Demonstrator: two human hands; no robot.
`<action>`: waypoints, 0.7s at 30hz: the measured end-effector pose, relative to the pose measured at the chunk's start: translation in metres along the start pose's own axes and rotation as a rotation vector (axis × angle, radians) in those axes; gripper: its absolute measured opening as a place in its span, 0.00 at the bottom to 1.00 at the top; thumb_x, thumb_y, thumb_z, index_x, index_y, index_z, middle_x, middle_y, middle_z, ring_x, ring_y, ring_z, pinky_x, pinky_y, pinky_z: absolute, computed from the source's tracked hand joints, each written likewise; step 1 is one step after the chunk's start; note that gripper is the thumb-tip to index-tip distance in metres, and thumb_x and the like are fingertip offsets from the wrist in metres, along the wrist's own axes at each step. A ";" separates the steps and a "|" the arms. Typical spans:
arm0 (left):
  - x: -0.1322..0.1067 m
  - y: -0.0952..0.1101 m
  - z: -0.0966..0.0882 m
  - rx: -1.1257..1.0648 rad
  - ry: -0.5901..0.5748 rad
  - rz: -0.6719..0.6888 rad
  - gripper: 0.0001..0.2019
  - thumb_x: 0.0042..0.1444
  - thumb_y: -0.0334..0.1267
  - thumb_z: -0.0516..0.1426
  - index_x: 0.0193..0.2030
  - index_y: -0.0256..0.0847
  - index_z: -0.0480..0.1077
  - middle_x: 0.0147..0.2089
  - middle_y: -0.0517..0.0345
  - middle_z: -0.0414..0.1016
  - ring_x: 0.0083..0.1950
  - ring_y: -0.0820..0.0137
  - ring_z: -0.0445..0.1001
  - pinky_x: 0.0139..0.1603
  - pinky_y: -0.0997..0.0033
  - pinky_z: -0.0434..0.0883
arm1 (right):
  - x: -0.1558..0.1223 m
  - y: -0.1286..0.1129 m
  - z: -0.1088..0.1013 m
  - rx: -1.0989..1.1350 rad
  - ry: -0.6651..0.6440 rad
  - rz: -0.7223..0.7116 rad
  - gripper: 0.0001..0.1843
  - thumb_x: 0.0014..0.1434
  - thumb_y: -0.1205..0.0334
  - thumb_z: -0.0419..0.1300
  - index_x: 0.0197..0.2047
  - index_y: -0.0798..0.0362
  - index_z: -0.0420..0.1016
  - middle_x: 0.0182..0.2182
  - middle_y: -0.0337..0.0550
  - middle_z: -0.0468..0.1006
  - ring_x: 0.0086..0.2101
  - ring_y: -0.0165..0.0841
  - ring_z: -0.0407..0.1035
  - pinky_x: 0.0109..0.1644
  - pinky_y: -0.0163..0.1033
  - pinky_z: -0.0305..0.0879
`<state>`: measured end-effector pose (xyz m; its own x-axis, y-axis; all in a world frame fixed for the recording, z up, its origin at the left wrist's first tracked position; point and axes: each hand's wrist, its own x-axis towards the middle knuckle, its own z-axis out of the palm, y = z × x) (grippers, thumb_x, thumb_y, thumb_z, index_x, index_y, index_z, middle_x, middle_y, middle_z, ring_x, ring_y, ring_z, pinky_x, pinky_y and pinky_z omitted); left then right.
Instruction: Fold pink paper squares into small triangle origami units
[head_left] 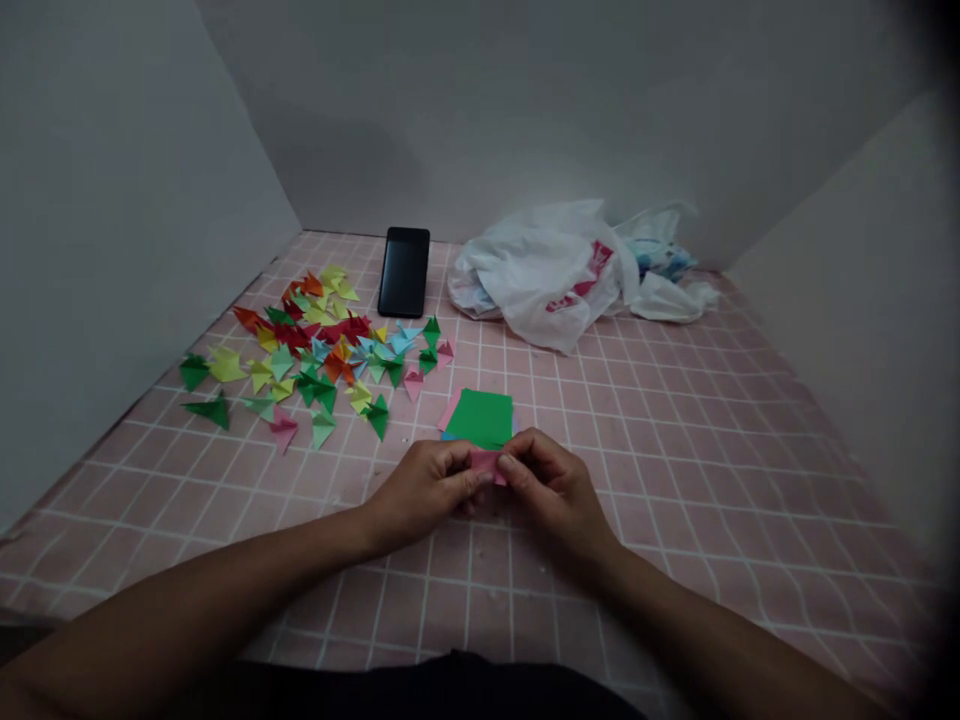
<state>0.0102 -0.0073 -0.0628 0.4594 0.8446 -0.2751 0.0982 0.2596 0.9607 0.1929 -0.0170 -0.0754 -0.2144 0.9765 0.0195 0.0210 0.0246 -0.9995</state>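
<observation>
Both my hands meet low over the pink tiled floor [675, 450], pinching one small folded pink paper [487, 462] between them. My left hand [427, 485] grips its left side with curled fingers. My right hand [551, 485] pinches its right side. Just beyond my fingers lies a small stack of paper squares with a green sheet [480, 417] on top and pink edges showing under it. Much of the pink piece is hidden by my fingers.
Several folded paper pieces [315, 350] in red, green, yellow, blue and pink are scattered at the left. A black phone [404, 271] lies face up behind them. White plastic bags [555, 270] sit at the back. Grey walls close in on three sides.
</observation>
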 end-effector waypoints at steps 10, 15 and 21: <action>-0.002 -0.002 0.000 -0.015 0.048 0.089 0.12 0.59 0.46 0.59 0.34 0.39 0.70 0.29 0.59 0.75 0.28 0.73 0.75 0.32 0.73 0.73 | 0.004 0.004 -0.005 -0.223 -0.102 -0.071 0.11 0.66 0.55 0.59 0.33 0.52 0.72 0.25 0.38 0.73 0.26 0.31 0.65 0.32 0.37 0.60; -0.002 -0.003 -0.003 0.149 0.076 0.140 0.15 0.63 0.48 0.57 0.32 0.39 0.70 0.27 0.57 0.76 0.28 0.72 0.75 0.32 0.73 0.71 | 0.008 0.000 -0.008 -0.324 -0.105 -0.164 0.13 0.67 0.58 0.57 0.30 0.51 0.68 0.24 0.36 0.70 0.25 0.29 0.63 0.31 0.37 0.58; -0.001 -0.004 -0.001 0.073 0.114 0.110 0.13 0.62 0.47 0.59 0.32 0.39 0.69 0.27 0.58 0.75 0.27 0.73 0.74 0.30 0.73 0.72 | 0.009 -0.001 -0.007 -0.251 -0.138 -0.112 0.13 0.67 0.57 0.56 0.31 0.50 0.68 0.24 0.36 0.70 0.25 0.29 0.63 0.30 0.36 0.59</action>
<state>0.0081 -0.0083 -0.0661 0.3679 0.9147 -0.1670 0.1188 0.1319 0.9841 0.1976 -0.0069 -0.0742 -0.3593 0.9269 0.1086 0.2267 0.1996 -0.9533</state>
